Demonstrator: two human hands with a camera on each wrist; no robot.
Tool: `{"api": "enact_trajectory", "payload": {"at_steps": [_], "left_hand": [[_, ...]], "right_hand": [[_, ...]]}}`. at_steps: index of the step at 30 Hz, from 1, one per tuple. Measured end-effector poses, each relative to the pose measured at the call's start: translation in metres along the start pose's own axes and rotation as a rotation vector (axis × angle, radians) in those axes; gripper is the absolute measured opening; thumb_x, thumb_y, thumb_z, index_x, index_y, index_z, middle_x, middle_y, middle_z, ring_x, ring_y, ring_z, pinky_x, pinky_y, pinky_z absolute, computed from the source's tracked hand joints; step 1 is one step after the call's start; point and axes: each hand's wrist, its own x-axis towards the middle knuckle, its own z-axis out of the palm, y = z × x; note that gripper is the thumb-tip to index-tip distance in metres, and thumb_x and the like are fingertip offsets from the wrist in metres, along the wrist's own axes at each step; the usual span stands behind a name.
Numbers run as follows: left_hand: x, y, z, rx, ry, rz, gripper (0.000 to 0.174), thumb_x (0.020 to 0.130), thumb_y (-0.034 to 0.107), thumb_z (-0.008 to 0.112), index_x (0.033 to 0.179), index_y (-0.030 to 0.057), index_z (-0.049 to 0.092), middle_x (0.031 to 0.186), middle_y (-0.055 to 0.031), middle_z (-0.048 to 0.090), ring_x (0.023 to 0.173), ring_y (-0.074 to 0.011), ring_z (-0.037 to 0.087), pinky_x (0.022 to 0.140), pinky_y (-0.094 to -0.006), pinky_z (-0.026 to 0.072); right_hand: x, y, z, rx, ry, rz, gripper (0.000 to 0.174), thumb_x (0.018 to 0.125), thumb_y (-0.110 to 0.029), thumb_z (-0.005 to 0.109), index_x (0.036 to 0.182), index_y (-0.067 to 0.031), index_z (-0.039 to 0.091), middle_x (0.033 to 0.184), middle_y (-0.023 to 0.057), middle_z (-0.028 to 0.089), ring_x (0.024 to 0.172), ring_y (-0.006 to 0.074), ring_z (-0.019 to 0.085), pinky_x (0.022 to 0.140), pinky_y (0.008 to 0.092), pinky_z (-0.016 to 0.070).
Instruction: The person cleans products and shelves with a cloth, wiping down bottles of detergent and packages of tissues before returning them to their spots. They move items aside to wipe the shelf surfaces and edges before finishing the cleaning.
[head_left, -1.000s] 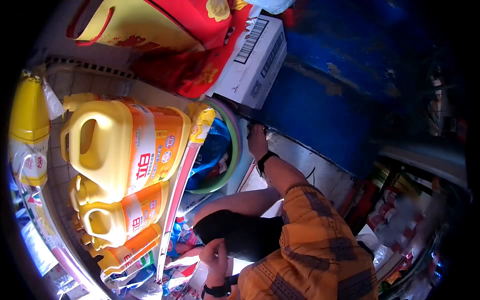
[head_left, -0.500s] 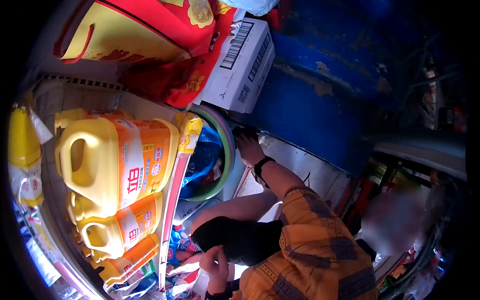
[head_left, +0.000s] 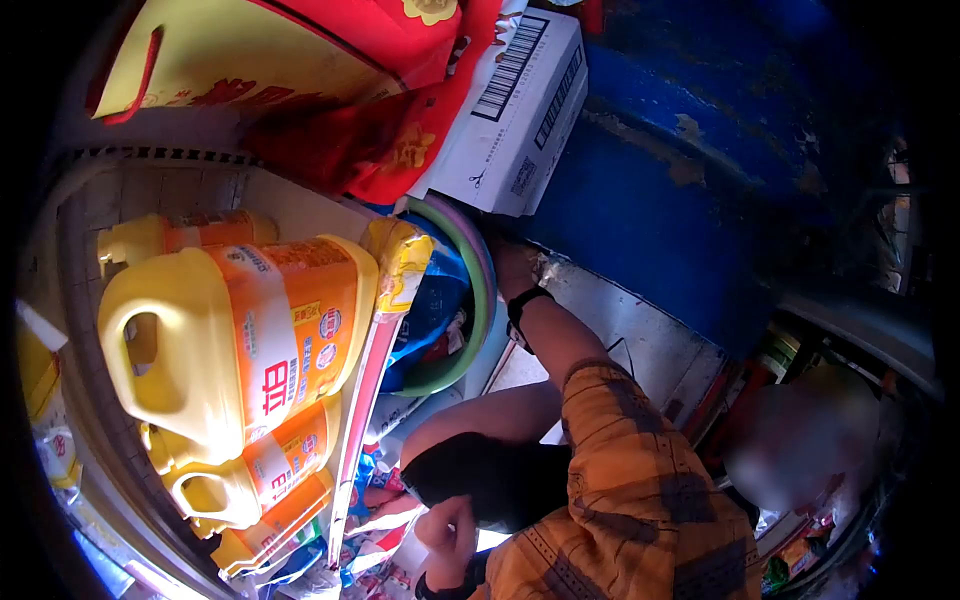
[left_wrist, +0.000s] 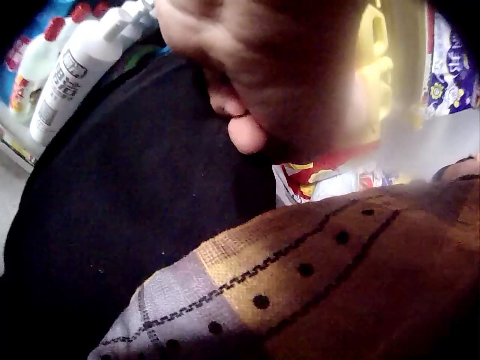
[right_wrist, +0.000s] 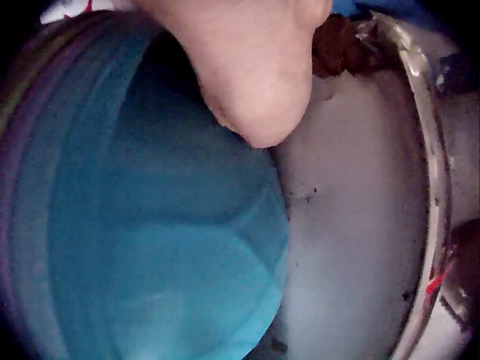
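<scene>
My left hand (head_left: 447, 528) is held above the black shorts (head_left: 490, 475), fingers loosely curled, with nothing seen in it. In the left wrist view, that hand (left_wrist: 270, 60) shows its palm side and a fingertip over the black cloth. My right arm reaches out, and the right hand (head_left: 518, 268) is in shadow beside the stacked basins (head_left: 482, 290), under the edge of the white carton (head_left: 500, 130). The right wrist view shows the right hand (right_wrist: 255, 67) above a teal basin (right_wrist: 172, 277) and a pale panel (right_wrist: 352, 210); its fingertips and anything they touch are hidden.
Yellow detergent jugs (head_left: 290, 340) stand on a shelf at the left, behind a pink-edged strip (head_left: 357, 430). A red and yellow bag (head_left: 250, 60) lies above. A large blue surface (head_left: 650, 220) spans the upper right. White bottles (left_wrist: 75, 75) stand beyond the shorts.
The view has shifted, so jugs, basins and carton lie further right than half a second ago. My right hand has stayed beside the basins; my left hand remains loosely curled.
</scene>
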Motion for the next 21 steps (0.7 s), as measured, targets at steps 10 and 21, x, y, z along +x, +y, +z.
{"api": "enact_trajectory", "payload": {"at_steps": [10,21], "left_hand": [[-0.008,-0.006,0.004,-0.184,0.007,-0.098,0.012,0.084,-0.005,0.062,0.094,0.0015,0.065,0.057,-0.0032,0.059,0.047,-0.0105,0.057,0.048,-0.0219,0.0405],[-0.006,-0.002,0.005,-0.114,0.04,-0.037,0.011,0.083,-0.002,0.064,0.093,0.0019,0.065,0.058,-0.0034,0.06,0.047,-0.0111,0.057,0.047,-0.0219,0.0405]], "right_hand": [[-0.096,0.055,-0.017,-0.703,0.345,-0.508,0.054,0.082,-0.01,0.049,0.133,0.0085,0.045,0.135,0.0277,0.044,0.124,0.0398,0.044,0.113,0.048,0.0263],[-0.096,0.049,-0.034,-0.606,-0.101,-0.769,0.044,0.09,-0.02,0.045,0.133,-0.0148,0.055,0.143,0.0055,0.047,0.136,0.0278,0.035,0.113,0.0615,0.0131]]}}
